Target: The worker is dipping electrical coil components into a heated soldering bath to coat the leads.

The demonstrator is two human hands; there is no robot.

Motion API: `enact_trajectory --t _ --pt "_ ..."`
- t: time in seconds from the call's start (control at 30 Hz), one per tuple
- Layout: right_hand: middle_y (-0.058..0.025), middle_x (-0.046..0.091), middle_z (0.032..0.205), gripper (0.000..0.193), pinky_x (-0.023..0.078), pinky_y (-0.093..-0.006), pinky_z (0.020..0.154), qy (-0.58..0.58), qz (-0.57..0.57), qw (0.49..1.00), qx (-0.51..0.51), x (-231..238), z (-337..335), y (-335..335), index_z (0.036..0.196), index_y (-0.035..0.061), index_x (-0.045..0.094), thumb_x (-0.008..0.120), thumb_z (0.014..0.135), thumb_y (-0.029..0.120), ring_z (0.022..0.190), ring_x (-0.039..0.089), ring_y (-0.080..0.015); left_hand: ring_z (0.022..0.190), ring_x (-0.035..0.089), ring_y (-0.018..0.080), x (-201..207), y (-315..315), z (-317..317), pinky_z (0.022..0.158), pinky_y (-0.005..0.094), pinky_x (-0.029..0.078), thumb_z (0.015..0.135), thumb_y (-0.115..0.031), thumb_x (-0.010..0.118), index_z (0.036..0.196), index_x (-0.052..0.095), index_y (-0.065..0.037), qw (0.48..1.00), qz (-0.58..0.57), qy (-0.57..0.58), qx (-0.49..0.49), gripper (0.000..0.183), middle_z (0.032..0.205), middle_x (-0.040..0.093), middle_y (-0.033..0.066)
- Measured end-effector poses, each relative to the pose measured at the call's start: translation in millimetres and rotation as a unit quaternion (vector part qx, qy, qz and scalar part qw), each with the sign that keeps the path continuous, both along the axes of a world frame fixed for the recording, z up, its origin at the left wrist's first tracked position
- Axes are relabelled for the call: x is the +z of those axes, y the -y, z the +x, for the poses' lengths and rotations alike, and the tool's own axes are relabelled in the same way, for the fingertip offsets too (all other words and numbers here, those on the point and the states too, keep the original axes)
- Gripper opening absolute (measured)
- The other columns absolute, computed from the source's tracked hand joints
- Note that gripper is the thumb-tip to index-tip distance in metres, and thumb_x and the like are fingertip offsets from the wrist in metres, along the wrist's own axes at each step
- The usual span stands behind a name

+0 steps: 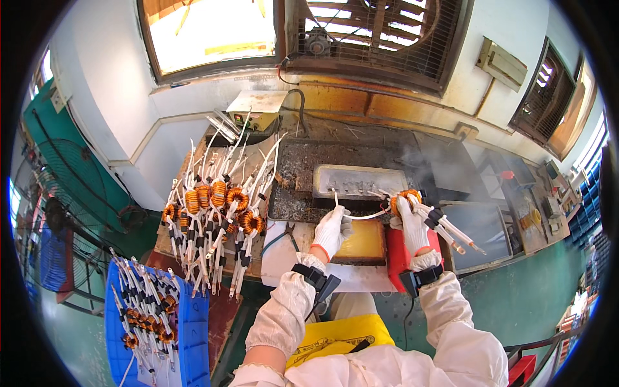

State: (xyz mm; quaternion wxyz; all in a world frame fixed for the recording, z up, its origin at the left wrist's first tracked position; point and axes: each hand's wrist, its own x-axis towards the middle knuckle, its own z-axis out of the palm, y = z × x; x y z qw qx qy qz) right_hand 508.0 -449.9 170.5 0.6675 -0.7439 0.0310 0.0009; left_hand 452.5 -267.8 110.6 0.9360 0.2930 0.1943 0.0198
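My right hand [411, 224], in a white glove, is closed around a copper-wound toroidal coil [409, 194] with several white leads, some ending in metal lugs. Pinched in the fingers of my gloved left hand [331, 231] is one white lead [366, 217], which runs across to the coil. Its tip points up near the front left edge of a rectangular metal bath [361, 179] with a shiny grey surface; contact cannot be made out. Just below, between my hands, lies a shallow tray of amber material [362, 241].
Many similar coils [219, 193] with white leads are heaped at the table's left, and more fill a blue crate [193, 322] below. A control box [256, 109] stands behind. A red container [396, 261] sits by my right wrist. Smoke drifts right of the bath; pliers [291, 236] lie near my left hand.
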Motion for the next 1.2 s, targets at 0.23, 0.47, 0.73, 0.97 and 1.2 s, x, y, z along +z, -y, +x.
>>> enact_trajectory --t 0.23,0.47,0.73,0.97,1.2 --pt "-0.0054 0.061 0.074 0.027 0.05 -0.0246 0.045 0.008 0.008 1.0 0.003 -2.7 -4.5 7.4 0.097 0.0054 0.058 0.06 0.085 0.03 0.048 0.057 -0.0114 0.051 0.048 0.0114 5.4 3.8 -7.3 0.046 0.024 0.044 0.09 -0.023 0.055 0.086 0.055 -0.005 1.0 0.012 -0.006 -0.001 0.019 0.067 0.053 0.0031" --pt "-0.0049 0.061 0.073 0.026 0.049 -0.0245 0.043 0.021 -0.001 0.999 0.024 3.8 -17.2 20.3 0.094 0.0061 0.057 0.059 0.086 0.031 0.047 0.056 -0.0111 0.054 0.049 0.0099 9.8 5.4 -16.6 0.048 0.0225 0.045 0.091 -0.025 0.053 0.092 0.056 -0.003 0.999 0.012 0.027 -0.029 0.022 0.068 0.052 0.0016" --pt "-0.0089 0.063 0.087 0.031 0.042 -0.0206 0.044 -0.065 0.389 0.914 0.096 6.3 -53.0 28.1 0.107 0.0091 0.055 0.052 0.088 0.034 0.049 0.048 -0.0088 0.049 0.051 0.009 19.9 -28.3 -5.1 0.047 0.0199 0.045 0.091 -0.017 0.053 0.096 0.06 -0.005 0.992 -0.039 0.112 0.039 0.016 0.065 0.056 0.0012" --pt "-0.0131 0.061 0.089 0.052 0.045 -0.0221 0.051 -0.269 0.631 0.716 0.132 -1.6 -102.9 12.9 0.113 0.0018 0.049 0.049 0.086 0.046 0.049 0.048 -0.007 0.055 0.051 0.0074 53.2 -36.9 12.2 0.052 0.0215 0.044 0.089 -0.02 0.055 0.095 0.06 -0.009 0.936 0.301 0.089 0.156 0.013 0.069 0.054 -0.0017" --pt "-0.0152 0.061 0.092 0.056 0.039 -0.0225 0.049 -0.303 0.716 0.622 0.093 -20.3 -108.1 1.5 0.116 0.0011 0.048 0.049 0.085 0.048 0.047 0.048 -0.0084 0.058 0.049 0.0069 56.2 -27.1 -33.1 0.053 0.0208 0.043 0.089 -0.034 0.056 0.098 0.058 -0.007 0.982 0.155 0.088 0.053 0.029 0.073 0.054 -0.0017"
